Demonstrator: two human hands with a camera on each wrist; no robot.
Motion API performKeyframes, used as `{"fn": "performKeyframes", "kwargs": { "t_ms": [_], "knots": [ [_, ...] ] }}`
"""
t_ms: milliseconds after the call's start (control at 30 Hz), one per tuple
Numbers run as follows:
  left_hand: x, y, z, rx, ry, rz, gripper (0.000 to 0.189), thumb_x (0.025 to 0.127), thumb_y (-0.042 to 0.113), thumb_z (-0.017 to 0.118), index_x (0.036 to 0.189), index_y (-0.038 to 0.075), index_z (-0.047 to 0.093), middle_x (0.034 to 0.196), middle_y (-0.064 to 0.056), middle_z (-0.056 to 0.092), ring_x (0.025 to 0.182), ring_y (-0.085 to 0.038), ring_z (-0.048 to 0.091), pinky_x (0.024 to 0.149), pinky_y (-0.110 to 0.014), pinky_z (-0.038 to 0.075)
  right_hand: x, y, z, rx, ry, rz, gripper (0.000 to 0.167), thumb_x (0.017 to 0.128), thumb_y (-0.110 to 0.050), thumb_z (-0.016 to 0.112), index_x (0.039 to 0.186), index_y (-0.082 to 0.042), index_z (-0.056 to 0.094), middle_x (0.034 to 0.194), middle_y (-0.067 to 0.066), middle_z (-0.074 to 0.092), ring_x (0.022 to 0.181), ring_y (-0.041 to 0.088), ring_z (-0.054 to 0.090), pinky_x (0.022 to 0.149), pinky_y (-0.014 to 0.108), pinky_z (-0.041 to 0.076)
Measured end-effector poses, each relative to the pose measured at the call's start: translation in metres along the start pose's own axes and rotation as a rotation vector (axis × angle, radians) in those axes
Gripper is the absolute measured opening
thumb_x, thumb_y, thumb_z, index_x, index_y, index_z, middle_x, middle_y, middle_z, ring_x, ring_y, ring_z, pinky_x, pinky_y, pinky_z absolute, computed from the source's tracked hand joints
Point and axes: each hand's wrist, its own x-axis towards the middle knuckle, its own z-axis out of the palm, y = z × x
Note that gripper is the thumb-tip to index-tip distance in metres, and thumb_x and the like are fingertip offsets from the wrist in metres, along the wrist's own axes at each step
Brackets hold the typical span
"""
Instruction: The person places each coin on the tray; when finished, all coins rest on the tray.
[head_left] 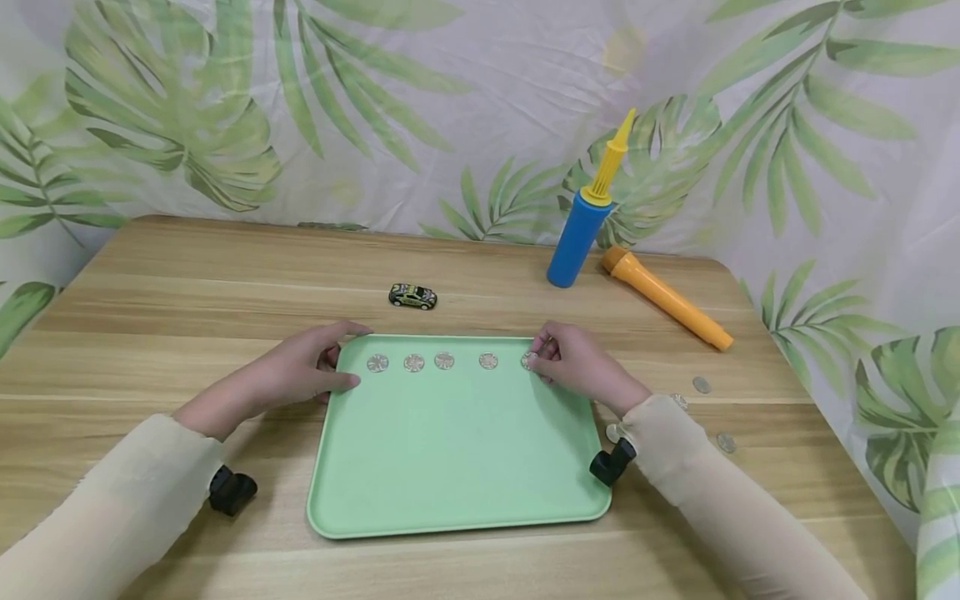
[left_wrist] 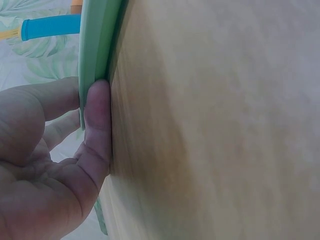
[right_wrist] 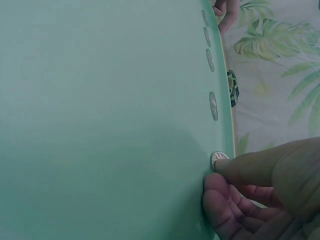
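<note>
A light green rectangular tray [head_left: 450, 454] lies on the wooden table, with a row of silver coins [head_left: 444, 361] along its far edge. My left hand [head_left: 296, 367] holds the tray's far left corner; in the left wrist view, its fingers [left_wrist: 97, 107] sit against the tray's rim [left_wrist: 95, 45]. At the far right corner, my right hand [head_left: 585, 362] pinches the last coin [right_wrist: 218, 156] of the row between thumb and fingers, down at the tray's surface. The thumb covers part of that coin.
Several loose coins [head_left: 701, 385] lie on the table right of the tray, near my right sleeve. Behind the tray stand a small toy car [head_left: 412, 296] and a blue pump [head_left: 577, 242] with a yellow nozzle. An orange toy microphone [head_left: 667, 298] lies at the back right.
</note>
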Motion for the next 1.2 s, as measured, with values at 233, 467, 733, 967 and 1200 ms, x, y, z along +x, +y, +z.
{"fn": "performKeyframes", "kwargs": {
  "t_ms": [233, 467, 733, 967, 1200],
  "knots": [
    [0.0, 0.0, 0.0, 0.008, 0.005, 0.009, 0.069, 0.096, 0.007, 0.073, 0.157, 0.003, 0.04, 0.093, -0.011, 0.054, 0.08, -0.019, 0.055, 0.062, -0.03, 0.057, 0.001, -0.001, 0.001, -0.073, 0.007, -0.007, 0.014, 0.1, -0.011, 0.071, 0.105, 0.001, 0.068, 0.092, 0.011, 0.069, 0.074, 0.015, 0.061, 0.067, 0.024, 0.051],
    [-0.001, 0.001, -0.001, 0.006, 0.01, 0.008, 0.068, 0.097, 0.007, 0.073, 0.157, 0.003, 0.041, 0.093, -0.011, 0.053, 0.08, -0.019, 0.055, 0.062, -0.03, 0.057, 0.002, -0.002, 0.0, -0.095, 0.015, -0.028, 0.013, 0.1, -0.012, 0.071, 0.103, 0.0, 0.069, 0.091, 0.01, 0.069, 0.074, 0.014, 0.059, 0.066, 0.024, 0.05],
    [0.0, 0.002, 0.0, -0.006, 0.009, -0.018, 0.068, 0.097, 0.006, 0.072, 0.157, 0.003, 0.041, 0.095, -0.013, 0.055, 0.081, -0.02, 0.056, 0.061, -0.03, 0.057, 0.0, -0.003, 0.0, -0.12, 0.026, -0.024, 0.014, 0.1, -0.015, 0.071, 0.102, -0.001, 0.071, 0.092, 0.009, 0.069, 0.077, 0.015, 0.058, 0.067, 0.024, 0.049],
    [-0.002, 0.003, 0.0, -0.001, 0.022, -0.014, 0.067, 0.097, 0.006, 0.072, 0.157, 0.003, 0.041, 0.095, -0.013, 0.055, 0.08, -0.02, 0.056, 0.061, -0.029, 0.056, -0.006, -0.003, -0.002, -0.043, 0.033, -0.047, 0.017, 0.101, -0.019, 0.07, 0.1, -0.002, 0.071, 0.086, 0.007, 0.068, 0.073, 0.014, 0.057, 0.063, 0.023, 0.048],
    [-0.003, 0.002, 0.001, -0.01, 0.022, -0.028, 0.068, 0.097, 0.007, 0.072, 0.158, 0.005, 0.041, 0.094, -0.013, 0.053, 0.08, -0.02, 0.055, 0.062, -0.029, 0.056, -0.023, 0.005, -0.009, 0.011, 0.074, -0.062, 0.017, 0.104, -0.015, 0.063, 0.109, 0.0, 0.069, 0.093, 0.011, 0.068, 0.077, 0.015, 0.06, 0.063, 0.022, 0.051]
  ]
}}
